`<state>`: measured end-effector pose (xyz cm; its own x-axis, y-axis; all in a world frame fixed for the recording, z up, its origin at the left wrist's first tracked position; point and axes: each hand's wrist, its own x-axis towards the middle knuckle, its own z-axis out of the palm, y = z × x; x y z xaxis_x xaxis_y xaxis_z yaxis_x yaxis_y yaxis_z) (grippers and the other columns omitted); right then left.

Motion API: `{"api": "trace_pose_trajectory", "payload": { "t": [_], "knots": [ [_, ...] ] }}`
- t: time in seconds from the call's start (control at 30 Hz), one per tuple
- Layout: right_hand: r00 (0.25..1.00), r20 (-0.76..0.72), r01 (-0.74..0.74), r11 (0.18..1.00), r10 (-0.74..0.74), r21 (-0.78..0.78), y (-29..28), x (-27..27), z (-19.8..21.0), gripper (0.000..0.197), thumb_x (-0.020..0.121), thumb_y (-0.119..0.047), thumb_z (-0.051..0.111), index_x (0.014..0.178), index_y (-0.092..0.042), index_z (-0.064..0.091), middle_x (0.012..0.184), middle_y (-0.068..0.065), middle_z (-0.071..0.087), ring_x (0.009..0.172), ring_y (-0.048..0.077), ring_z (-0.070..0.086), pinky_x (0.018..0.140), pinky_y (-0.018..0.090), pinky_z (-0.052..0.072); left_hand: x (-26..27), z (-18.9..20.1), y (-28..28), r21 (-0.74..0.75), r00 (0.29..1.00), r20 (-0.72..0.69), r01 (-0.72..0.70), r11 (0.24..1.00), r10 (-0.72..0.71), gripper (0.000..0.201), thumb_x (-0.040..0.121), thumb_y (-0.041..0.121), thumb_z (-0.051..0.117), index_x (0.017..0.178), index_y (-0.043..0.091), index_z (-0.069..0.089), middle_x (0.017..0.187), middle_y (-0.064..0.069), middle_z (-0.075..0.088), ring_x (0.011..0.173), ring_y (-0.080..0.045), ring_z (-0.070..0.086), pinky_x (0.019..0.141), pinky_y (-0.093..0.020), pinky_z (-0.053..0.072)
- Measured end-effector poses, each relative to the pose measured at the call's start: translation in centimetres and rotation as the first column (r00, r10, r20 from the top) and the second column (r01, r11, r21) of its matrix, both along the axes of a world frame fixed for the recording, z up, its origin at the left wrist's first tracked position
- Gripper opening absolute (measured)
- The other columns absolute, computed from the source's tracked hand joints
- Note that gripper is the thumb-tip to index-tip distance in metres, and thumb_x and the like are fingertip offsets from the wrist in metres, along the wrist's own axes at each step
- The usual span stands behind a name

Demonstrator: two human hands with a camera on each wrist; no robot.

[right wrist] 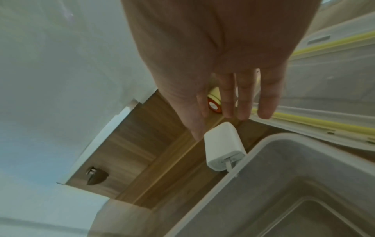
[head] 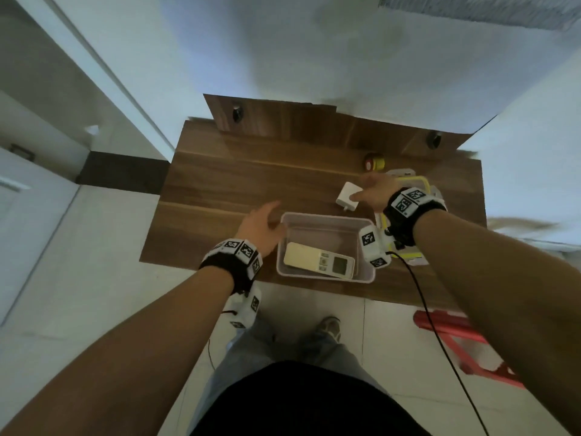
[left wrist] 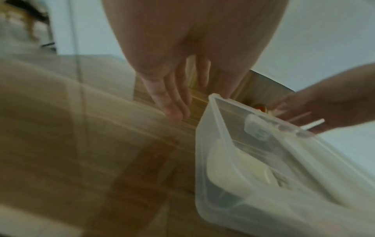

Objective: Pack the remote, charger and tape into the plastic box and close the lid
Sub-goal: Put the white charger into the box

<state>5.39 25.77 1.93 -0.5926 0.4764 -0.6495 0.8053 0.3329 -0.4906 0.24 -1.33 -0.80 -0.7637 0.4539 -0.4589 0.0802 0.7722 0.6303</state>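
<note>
Reaching for item 2 of 3: right hand point(head: 375, 191) is hovering over the charger point(head: 348, 196), fingers straight and slack, gripping nothing yet; thumb looks near or on the charger's top, contact can't be confirmed.

Landmark: plastic box point(head: 327, 219), open, translucent, sitting at the near edge of the wooden table point(head: 239, 171).

- Remote point(head: 319, 261): cream, w/ small grey screen and buttons, lying flat inside the box along its near wall. Packed.
- Charger: white rounded block, prongs pointing toward the box, lying on the table just beyond the box's far-right corner, just beside or touching the rim.
- Tape point(head: 374, 161): yellow roll w/ red core, further beyond the box than the charger, on its side. Not packed.
- Lid point(head: 423, 184): clear w/ yellow seal, lying to the right of the box, partly under the right wrist.
- Left hand point(head: 262, 228): fingers loose, holding nothing, resting at the box's left wall, probably steadying it.

Handling note (judgement): pinch the charger across its smooth sides, not the prongs; lift clear of the rim, then set it in the free far half of the box, beyond the remote, leaving room for the tape.
</note>
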Motion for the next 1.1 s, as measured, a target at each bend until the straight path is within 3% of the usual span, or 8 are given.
{"api": "trace_pose_trajectory", "payload": {
  "t": [0.13,0.23,0.53,0.7,0.8,0.93,1.03,1.1],
  "knots": [
    [0.958,0.110,-0.275,0.957,0.265,0.092,-1.0,-1.6,-1.1,0.072,0.082,-0.021,0.074,0.146,-0.018,0.042,0.147,0.013,0.048,0.128,0.034,0.052,0.095,0.039,0.048,1.1,-0.3,-0.2,-0.037,0.988,0.153,-0.026,0.999,0.032,0.065,0.088,0.031,0.058,0.145,0.033,0.029,0.137,-0.005,0.055,0.118,-0.027,0.057,0.085,-0.029,0.045],
    [0.898,0.202,-0.432,0.869,0.391,0.240,-1.7,-1.9,-2.7,0.076,0.079,-0.020,0.078,0.145,-0.020,0.042,0.150,0.014,0.043,0.134,0.035,0.045,0.107,0.038,0.039,2.0,-0.8,0.3,-0.088,0.977,0.211,-0.027,0.996,0.045,0.052,0.085,0.030,0.059,0.134,0.027,0.040,0.126,-0.006,0.061,0.108,-0.028,0.061,0.084,-0.035,0.048],
    [0.998,-0.061,0.013,0.990,-0.004,0.144,-0.9,0.2,-2.2,0.061,0.069,-0.027,0.080,0.125,-0.029,0.056,0.123,0.010,0.064,0.106,0.032,0.063,0.087,0.046,0.057,2.4,-2.4,1.5,-0.153,0.963,0.199,-0.152,0.977,0.181,0.036,0.085,0.032,0.057,0.119,0.020,0.052,0.120,-0.007,0.058,0.091,-0.023,0.055,0.076,-0.033,0.042],
    [0.932,-0.286,0.199,0.974,-0.221,-0.106,-2.4,3.2,1.9,0.054,0.078,-0.037,0.076,0.127,-0.026,0.056,0.112,0.003,0.062,0.085,0.019,0.067,0.061,0.027,0.054,2.6,-2.4,1.2,-0.120,0.953,0.222,-0.185,0.975,0.208,0.038,0.081,0.028,0.061,0.118,0.023,0.053,0.119,-0.005,0.058,0.099,-0.023,0.057,0.087,-0.038,0.047],
    [0.976,-0.215,0.013,0.990,-0.042,-0.137,-4.4,5.1,2.8,0.053,0.078,-0.043,0.075,0.125,-0.025,0.057,0.110,-0.001,0.064,0.086,0.018,0.067,0.065,0.028,0.055,2.7,-2.4,1.2,-0.094,0.947,0.244,-0.189,0.977,0.207,0.040,0.082,0.027,0.063,0.120,0.022,0.052,0.116,-0.003,0.057,0.100,-0.022,0.056,0.083,-0.036,0.047],
    [0.961,-0.023,-0.274,0.961,0.275,0.043,-7.0,6.1,1.3,0.060,0.076,-0.054,0.069,0.127,-0.026,0.057,0.123,0.003,0.063,0.109,0.024,0.061,0.091,0.037,0.052,3.2,-1.9,0.9,0.021,0.931,0.270,-0.260,0.965,0.245,0.034,0.084,0.025,0.063,0.117,0.028,0.056,0.102,0.006,0.060,0.093,-0.017,0.058,0.077,-0.031,0.046],
    [0.952,0.034,-0.307,0.950,0.306,0.058,-9.4,5.3,-0.4,0.069,0.078,-0.056,0.065,0.137,-0.025,0.049,0.131,0.004,0.061,0.115,0.024,0.059,0.088,0.033,0.049,3.6,-1.2,0.1,0.104,0.922,0.307,-0.278,0.955,0.235,0.032,0.083,0.019,0.063,0.112,0.033,0.058,0.100,0.007,0.065,0.090,-0.011,0.062,0.068,-0.021,0.045],
    [0.956,0.036,-0.292,0.955,0.290,0.047,-10.8,4.5,-1.2,0.073,0.077,-0.059,0.064,0.140,-0.027,0.045,0.132,0.002,0.060,0.111,0.023,0.061,0.084,0.033,0.052,3.7,-0.9,-0.3,0.127,0.930,0.315,-0.240,0.963,0.190,0.046,0.082,0.012,0.060,0.124,0.030,0.057,0.107,0.005,0.067,0.090,-0.007,0.062,0.065,-0.017,0.044]
  ]
}}
